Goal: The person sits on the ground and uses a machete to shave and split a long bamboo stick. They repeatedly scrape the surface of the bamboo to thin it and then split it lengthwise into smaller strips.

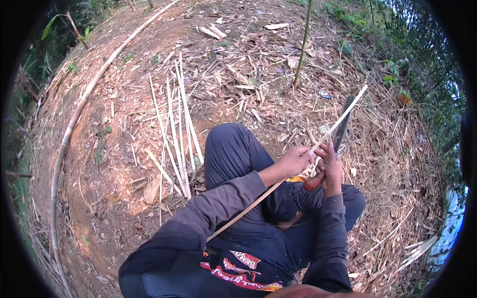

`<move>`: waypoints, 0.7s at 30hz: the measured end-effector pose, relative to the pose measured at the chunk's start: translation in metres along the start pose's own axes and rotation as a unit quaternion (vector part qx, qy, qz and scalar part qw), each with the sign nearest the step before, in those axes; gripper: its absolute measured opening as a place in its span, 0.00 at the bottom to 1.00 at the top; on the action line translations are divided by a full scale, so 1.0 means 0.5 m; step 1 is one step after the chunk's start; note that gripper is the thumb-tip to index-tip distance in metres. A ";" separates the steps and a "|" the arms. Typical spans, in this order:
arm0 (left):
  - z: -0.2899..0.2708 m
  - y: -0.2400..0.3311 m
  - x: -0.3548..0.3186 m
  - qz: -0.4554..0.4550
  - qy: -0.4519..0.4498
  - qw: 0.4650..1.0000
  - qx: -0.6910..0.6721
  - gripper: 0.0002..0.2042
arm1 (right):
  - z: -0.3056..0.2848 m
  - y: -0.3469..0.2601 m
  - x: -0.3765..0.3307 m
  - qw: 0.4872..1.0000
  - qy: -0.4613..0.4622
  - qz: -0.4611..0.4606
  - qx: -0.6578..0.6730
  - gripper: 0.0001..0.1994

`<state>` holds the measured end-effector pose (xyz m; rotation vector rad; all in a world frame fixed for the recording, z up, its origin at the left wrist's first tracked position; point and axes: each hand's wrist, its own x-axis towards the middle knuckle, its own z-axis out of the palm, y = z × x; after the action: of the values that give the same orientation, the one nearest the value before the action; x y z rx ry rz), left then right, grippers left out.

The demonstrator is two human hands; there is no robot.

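A long, thin bamboo strip [249, 208] runs diagonally from my lap up to the right, past both hands. My left hand [294, 163] is closed on it near its middle, thumb and fingers pinching it. My right hand [332, 171] grips a large knife by its reddish-brown wooden handle [312, 184]. Its dark blade [342, 130] points up and away, right beside the strip. Fingers of the right hand also reach to the strip. Part of the handle is hidden behind that hand.
Several pale bamboo strips [175, 130] lie on the ground left of my bent knee. A long bamboo pole [94, 79] curves along the left. A thin upright stem [303, 45] stands ahead. More split strips [418, 253] lie at lower right. Shavings and dry leaves cover the slope.
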<state>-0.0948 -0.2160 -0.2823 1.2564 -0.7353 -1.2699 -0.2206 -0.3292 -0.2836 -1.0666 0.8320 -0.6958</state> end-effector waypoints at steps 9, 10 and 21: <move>-0.056 -0.128 -0.005 -0.214 0.009 0.976 -0.030 0.17 | -0.054 0.161 0.143 0.982 -0.021 0.171 0.077 0.10; -0.050 -0.120 -0.013 -0.217 0.009 0.976 -0.024 0.19 | -0.070 0.173 0.154 0.981 -0.021 0.167 0.094 0.10; -0.126 -0.055 -0.034 -0.243 -0.022 0.959 -0.146 0.15 | -0.103 0.086 0.276 0.997 0.064 0.031 0.026 0.20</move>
<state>-0.0475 -0.1786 -0.3189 1.2041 -0.2523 -1.7384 -0.1890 -0.4518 -0.3702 -0.9532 0.9496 -0.7347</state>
